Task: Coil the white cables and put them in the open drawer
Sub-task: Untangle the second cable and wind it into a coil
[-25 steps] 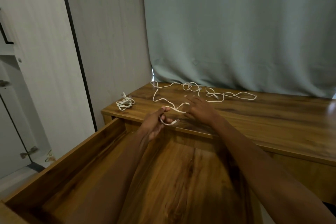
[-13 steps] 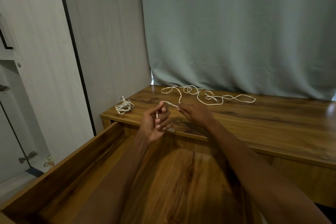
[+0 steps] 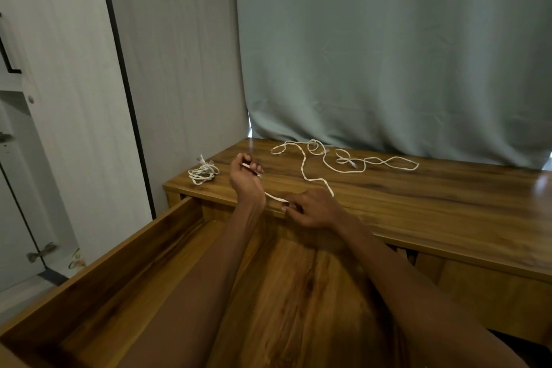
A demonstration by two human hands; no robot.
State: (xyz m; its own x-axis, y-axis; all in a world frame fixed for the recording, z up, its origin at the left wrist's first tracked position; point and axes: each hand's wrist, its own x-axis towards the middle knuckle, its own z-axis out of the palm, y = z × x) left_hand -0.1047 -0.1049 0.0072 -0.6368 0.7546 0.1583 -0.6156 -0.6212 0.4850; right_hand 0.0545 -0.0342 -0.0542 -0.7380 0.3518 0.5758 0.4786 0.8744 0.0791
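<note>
Head view: left hand [image 3: 246, 179] raised above the desk's front edge, fingers curled closed on one end of the loose white cable [image 3: 304, 169]. Right hand [image 3: 313, 207] rests at the desk edge, fingers pinched on the same cable just beside it; a short span runs taut between the two hands.

Risks, as judged: the untended length trails back across the desk top [image 3: 418, 203] in several crossing loops near the curtain [image 3: 388, 54], and pulling it in fast could draw those loops into a knot. A connector may snag on a crossing strand. A slack pinch could let the started turn spring open.

Condition of item: thin, twisted-looking, white, limp, lying flat. A second cable, the coiled bundle [image 3: 203, 172], sits near the desk's left corner, not yet in the open drawer [image 3: 125, 260].
</note>
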